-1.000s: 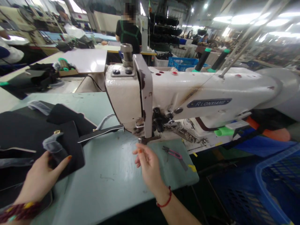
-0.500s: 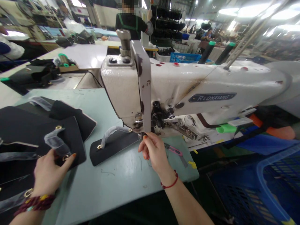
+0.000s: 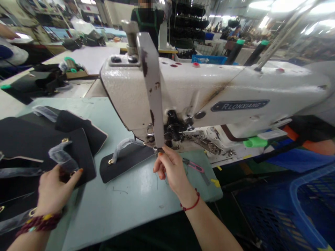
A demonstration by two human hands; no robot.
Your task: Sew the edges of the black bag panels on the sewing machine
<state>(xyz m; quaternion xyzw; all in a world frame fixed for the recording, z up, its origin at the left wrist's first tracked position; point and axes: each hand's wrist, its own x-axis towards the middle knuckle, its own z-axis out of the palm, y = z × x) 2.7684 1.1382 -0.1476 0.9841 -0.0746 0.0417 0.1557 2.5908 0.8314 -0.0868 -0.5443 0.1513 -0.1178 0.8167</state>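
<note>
In the head view my left hand (image 3: 53, 190) lies over a black panel (image 3: 85, 153) at the left. Its thumb and fingers close around the lower end of a plastic-wrapped handle (image 3: 62, 157) by a gold fitting. My right hand (image 3: 170, 170) is pinched just below the white sewing machine's head (image 3: 125, 83), close to the needle area. What its fingertips hold, if anything, is hidden. Beside that hand, a black strip piece (image 3: 125, 164) with its own plastic-wrapped handle lies partly beneath the presser foot.
A pink-handled cutter (image 3: 196, 166) lies on the pale green table (image 3: 104, 216), right of my right hand. More black panels overlap at the left. Blue plastic baskets (image 3: 300, 181) stand at the lower right. A person (image 3: 148, 21) stands behind the machine.
The view has shifted slightly, so the machine head appears a little higher and further left. Both hands keep nearly the same pose, and the black strip piece stays in place.
</note>
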